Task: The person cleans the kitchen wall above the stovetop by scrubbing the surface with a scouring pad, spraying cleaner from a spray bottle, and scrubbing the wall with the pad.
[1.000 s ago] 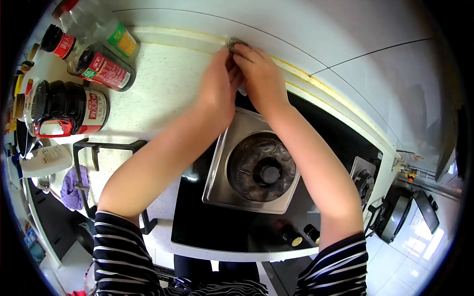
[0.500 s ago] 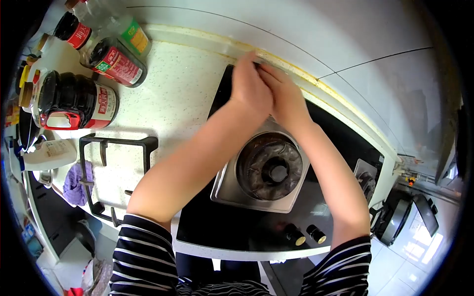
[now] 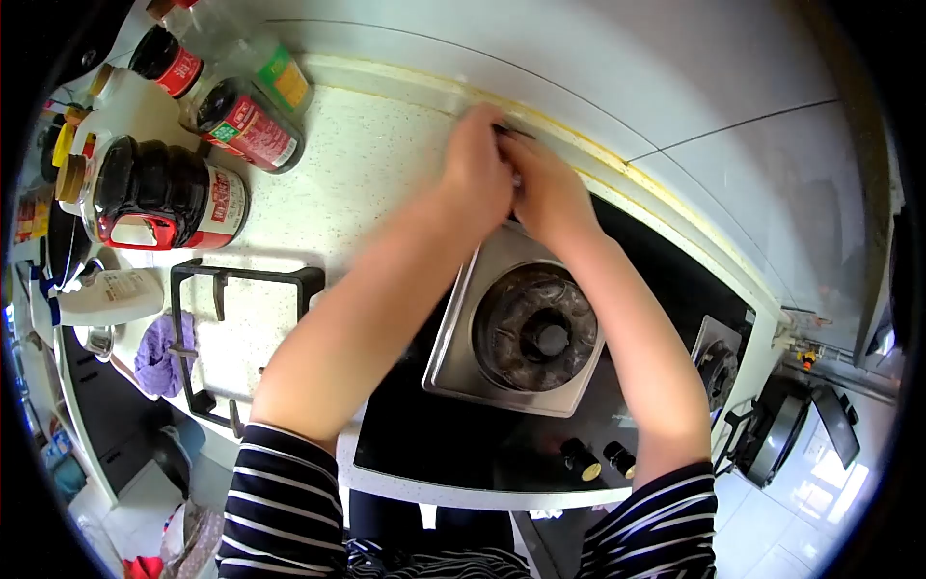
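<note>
My left hand [image 3: 479, 166] and my right hand [image 3: 548, 188] are together at the back left corner of the black glass stove [image 3: 463, 449], close to the wall ledge. The fingers of both are bent around something small and dark that is mostly hidden between them. Below my hands lies the round dark burner [image 3: 516, 352], seated in a square metal tray [image 3: 453, 372]. No pot support stands over this burner. A black pot support [image 3: 246, 274] rests on the speckled counter [image 3: 333, 164], left of the stove.
Sauce bottles [image 3: 253, 125] and a large dark jug [image 3: 154, 193] stand at the left. A purple cloth [image 3: 164, 355] and a white bottle [image 3: 111, 297] lie near the counter's left edge. Two knobs [image 3: 581, 460] sit at the stove's front. Tiled wall [image 3: 579, 68] rises behind.
Both hands came down from the wall ledge to the stove's back left corner. A dark scrubbing pad seen at the fingertips earlier is now mostly hidden. The view has shifted slightly.
</note>
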The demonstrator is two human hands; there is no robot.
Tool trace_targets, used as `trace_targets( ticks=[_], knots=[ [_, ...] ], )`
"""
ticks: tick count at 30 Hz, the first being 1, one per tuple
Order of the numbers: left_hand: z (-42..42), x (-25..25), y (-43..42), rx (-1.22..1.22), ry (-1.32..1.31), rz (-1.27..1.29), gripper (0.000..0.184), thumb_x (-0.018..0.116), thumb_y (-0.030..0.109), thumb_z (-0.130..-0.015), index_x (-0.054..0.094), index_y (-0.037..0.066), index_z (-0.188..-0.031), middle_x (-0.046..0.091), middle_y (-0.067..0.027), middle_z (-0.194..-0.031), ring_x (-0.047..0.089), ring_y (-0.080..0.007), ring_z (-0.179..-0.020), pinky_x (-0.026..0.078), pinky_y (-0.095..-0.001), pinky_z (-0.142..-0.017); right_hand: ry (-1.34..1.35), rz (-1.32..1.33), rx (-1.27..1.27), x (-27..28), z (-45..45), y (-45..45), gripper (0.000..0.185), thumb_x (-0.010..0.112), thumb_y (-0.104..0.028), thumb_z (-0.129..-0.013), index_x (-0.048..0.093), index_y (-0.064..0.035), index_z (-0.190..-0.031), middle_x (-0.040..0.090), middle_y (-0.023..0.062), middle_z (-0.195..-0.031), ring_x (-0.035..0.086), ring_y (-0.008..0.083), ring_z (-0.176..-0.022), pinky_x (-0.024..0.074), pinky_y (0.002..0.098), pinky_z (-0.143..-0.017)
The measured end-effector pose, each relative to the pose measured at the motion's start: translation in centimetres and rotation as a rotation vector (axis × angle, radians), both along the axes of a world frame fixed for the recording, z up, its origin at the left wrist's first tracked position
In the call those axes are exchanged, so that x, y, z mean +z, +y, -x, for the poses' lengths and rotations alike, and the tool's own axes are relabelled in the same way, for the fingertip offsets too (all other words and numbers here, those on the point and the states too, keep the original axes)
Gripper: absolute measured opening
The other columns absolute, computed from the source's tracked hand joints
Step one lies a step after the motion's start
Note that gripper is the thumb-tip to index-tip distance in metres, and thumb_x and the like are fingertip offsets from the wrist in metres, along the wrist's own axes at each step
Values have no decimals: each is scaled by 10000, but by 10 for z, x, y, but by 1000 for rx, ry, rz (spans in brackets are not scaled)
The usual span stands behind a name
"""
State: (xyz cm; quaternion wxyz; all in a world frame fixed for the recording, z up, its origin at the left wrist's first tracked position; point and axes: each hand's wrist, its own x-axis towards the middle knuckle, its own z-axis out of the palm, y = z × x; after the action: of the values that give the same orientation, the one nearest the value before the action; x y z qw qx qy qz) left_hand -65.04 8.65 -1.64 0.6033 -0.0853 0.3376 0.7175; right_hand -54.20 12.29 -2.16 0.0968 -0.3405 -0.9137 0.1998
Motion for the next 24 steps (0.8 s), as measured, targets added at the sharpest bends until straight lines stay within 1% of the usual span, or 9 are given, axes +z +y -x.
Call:
trace_targets(
  ticks=[3,7,9,11,14,17,21,23,24],
  knots=[
    [-27,7,4,46,-41,20,160,539,159,-852,536,52,-971,564,-88,-968,504,-230,-930,403,-345,-872,-30,92,-34,9,-14,4,517,551,49,-744,564,-92,-1241,591,104,-1237,540,317,-1146,472,399,-926],
    [-8,-6,-3,-63,3,-16,110,549,181,-830,537,83,-876,532,-53,-927,490,-208,-922,402,-319,-844,-35,110,-84,16,1,-6,528,549,73,-729,562,-67,-1238,592,121,-1222,538,332,-1139,466,396,-936],
    [1,-9,-14,115,37,-77,104,551,191,-817,525,91,-807,521,-46,-858,487,-212,-866,404,-330,-794,110,-25,-4,-7,11,-6,518,542,79,-725,562,-43,-1228,591,138,-1214,533,342,-1143,460,401,-942],
    [31,-30,-10,98,61,-86,87,525,169,-823,533,83,-818,529,-56,-846,496,-222,-871,404,-326,-815,181,-71,38,-14,30,-10,496,531,82,-715,565,0,-1203,588,162,-1201,529,355,-1138,453,412,-948],
    [64,-20,-12,78,-95,-54,84,502,116,-826,542,54,-866,547,-70,-868,505,-237,-883,410,-337,-832,126,-29,46,-11,53,-7,470,534,65,-720,577,-10,-1183,596,147,-1191,548,347,-1104,475,419,-910],
    [50,-5,-14,127,-4,37,79,501,94,-825,543,42,-867,558,-77,-898,508,-241,-887,414,-346,-843,137,-31,41,-15,47,-5,456,533,56,-738,578,-29,-1184,601,139,-1181,559,353,-1084,483,422,-888],
    [24,-7,-3,16,9,-6,70,519,84,-823,538,29,-860,559,-95,-910,511,-245,-874,425,-349,-830,65,38,-63,-3,26,-5,409,522,40,-768,569,-60,-1162,607,125,-1142,575,347,-1049,490,433,-857],
    [4,-30,2,-106,194,-105,68,542,89,-816,539,35,-858,553,-91,-900,509,-239,-873,426,-350,-842,39,15,-110,2,4,-2,400,538,53,-757,574,-78,-1133,609,117,-1103,578,338,-1038,495,435,-835],
    [-11,-44,5,-200,445,-189,71,553,91,-813,539,38,-858,551,-89,-895,509,-235,-872,426,-351,-848,24,-5,-128,3,-12,-1,400,545,56,-752,574,-81,-1127,609,115,-1096,579,339,-1035,496,435,-832]
  ],
)
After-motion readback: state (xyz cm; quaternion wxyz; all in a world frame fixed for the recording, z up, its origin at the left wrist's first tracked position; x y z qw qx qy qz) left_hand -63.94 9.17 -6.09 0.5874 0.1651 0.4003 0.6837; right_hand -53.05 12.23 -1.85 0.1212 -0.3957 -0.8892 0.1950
